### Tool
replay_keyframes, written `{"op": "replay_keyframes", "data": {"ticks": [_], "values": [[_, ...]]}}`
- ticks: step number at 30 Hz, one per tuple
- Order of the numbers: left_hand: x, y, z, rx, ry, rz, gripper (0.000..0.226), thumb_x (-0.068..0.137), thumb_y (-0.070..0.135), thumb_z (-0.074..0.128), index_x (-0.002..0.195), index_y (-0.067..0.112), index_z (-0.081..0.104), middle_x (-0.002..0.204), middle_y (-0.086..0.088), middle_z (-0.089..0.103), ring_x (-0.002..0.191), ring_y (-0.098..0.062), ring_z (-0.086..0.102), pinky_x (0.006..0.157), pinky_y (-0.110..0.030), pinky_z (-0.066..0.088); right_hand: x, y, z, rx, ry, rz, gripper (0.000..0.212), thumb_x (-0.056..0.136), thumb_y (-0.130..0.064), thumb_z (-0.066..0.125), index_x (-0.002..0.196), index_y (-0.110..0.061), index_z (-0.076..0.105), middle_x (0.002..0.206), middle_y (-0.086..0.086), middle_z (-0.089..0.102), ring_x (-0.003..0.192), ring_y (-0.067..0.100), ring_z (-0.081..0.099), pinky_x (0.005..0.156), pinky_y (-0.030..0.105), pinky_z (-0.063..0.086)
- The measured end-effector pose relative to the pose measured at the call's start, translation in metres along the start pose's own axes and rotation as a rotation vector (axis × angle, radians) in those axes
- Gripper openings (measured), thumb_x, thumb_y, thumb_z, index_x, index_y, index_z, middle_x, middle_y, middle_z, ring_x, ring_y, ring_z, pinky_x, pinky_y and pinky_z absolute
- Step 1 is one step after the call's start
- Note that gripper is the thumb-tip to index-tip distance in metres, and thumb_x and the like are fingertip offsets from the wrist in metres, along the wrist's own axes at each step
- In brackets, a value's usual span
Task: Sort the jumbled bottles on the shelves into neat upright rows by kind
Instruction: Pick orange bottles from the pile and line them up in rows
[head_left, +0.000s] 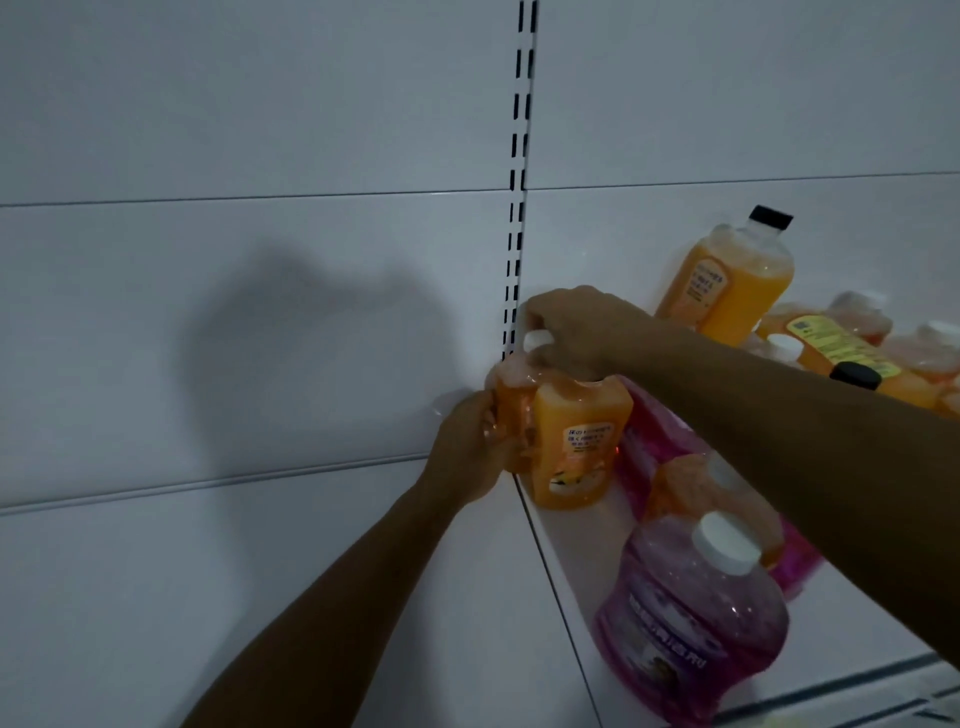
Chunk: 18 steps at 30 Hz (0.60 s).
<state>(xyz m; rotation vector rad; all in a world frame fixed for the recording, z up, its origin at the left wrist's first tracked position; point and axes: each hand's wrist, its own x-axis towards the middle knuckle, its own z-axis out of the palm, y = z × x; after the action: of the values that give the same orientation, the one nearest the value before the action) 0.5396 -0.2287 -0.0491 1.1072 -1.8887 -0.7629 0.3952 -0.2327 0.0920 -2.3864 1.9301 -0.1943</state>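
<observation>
Nearest you, a purple bottle (691, 618) stands upright at the front of the shelf (566, 561), white cap up. Behind it an orange bottle (701, 493) and a pink bottle (654, 436) lie jumbled under your right forearm.

Take the slotted post (514, 260) as your landmark. At its foot, in the shelf's back left corner, two orange bottles stand upright and touching: the front orange bottle (571, 447) faces you with its label, and the rear orange bottle (511, 405) sits against the wall just behind it. Their long axes are vertical.

Your left hand (472, 447) wraps the rear bottle's side from the left, fingers curled round it. Your right hand (571, 332) comes over the top and curls down on the necks beside the white cap (537, 340); exactly which neck it grips I cannot tell. Both hands are on the pair, so neither needs to reach.

Far right of the post, a black-capped bottle (727, 280) leans on the wall above a heap (852, 348) of fallen orange ones. That heap lies to your right hand's side, so it looks the nearer for the next pick.
</observation>
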Motion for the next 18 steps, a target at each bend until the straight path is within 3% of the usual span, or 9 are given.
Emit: {"op": "replay_keyframes", "data": {"ticks": [2,4,8,11,14,18], "values": [[-0.006,-0.006,-0.007,-0.098,-0.039,-0.011,0.025,0.089,0.011,0.067,0.109,0.004,0.055,0.095,0.012,0.060,0.088,0.014,0.059,0.071,-0.005,0.047,-0.003,-0.009,0.001,-0.016,0.015,-0.029,0.019,0.090,-0.035,0.062,0.099,-0.027,0.047,0.097,-0.004,0.050,0.089,0.019,0.050,0.070,0.032,0.039],[-0.015,-0.013,-0.017,-0.210,-0.075,-0.065,0.036,0.090,0.019,0.066,0.122,0.013,0.050,0.110,0.009,0.063,0.099,0.003,0.063,0.075,-0.016,0.053,-0.005,-0.021,0.002,0.005,0.024,-0.073,0.017,0.091,-0.035,0.061,0.096,-0.028,0.046,0.097,-0.004,0.051,0.088,0.018,0.051,0.069,0.031,0.037],[-0.041,-0.021,-0.050,-0.286,-0.018,-0.162,0.050,0.087,0.039,0.066,0.129,0.020,0.046,0.125,0.004,0.059,0.108,-0.008,0.062,0.085,-0.030,0.057,-0.003,-0.053,0.001,0.089,0.033,-0.160,0.021,0.090,-0.037,0.062,0.101,-0.023,0.052,0.104,0.001,0.058,0.091,0.019,0.056,0.079,0.035,0.048],[-0.069,-0.026,-0.082,-0.352,0.040,-0.203,0.052,0.085,0.039,0.065,0.130,0.020,0.046,0.127,0.001,0.059,0.112,-0.018,0.062,0.089,-0.044,0.056,0.002,-0.086,0.003,0.180,0.023,-0.211,0.032,0.090,-0.041,0.061,0.110,-0.018,0.056,0.109,0.003,0.059,0.097,0.021,0.057,0.086,0.039,0.050],[-0.100,-0.031,-0.116,-0.361,0.120,-0.232,0.055,0.083,0.042,0.065,0.130,0.021,0.048,0.126,-0.001,0.060,0.111,-0.020,0.064,0.086,-0.049,0.057,0.006,-0.125,0.009,0.249,-0.046,-0.258,0.038,0.087,-0.037,0.066,0.114,-0.011,0.057,0.107,0.006,0.060,0.096,0.022,0.058,0.085,0.036,0.051],[-0.146,-0.040,-0.166,-0.341,0.269,-0.268,0.051,0.085,0.036,0.064,0.132,0.020,0.050,0.123,-0.002,0.064,0.106,-0.021,0.067,0.085,-0.050,0.057,0.007,-0.186,0.023,0.282,-0.151,-0.361,0.043,0.075,-0.021,0.080,0.110,-0.005,0.060,0.105,0.011,0.063,0.096,0.027,0.061,0.089,0.044,0.053]]}}
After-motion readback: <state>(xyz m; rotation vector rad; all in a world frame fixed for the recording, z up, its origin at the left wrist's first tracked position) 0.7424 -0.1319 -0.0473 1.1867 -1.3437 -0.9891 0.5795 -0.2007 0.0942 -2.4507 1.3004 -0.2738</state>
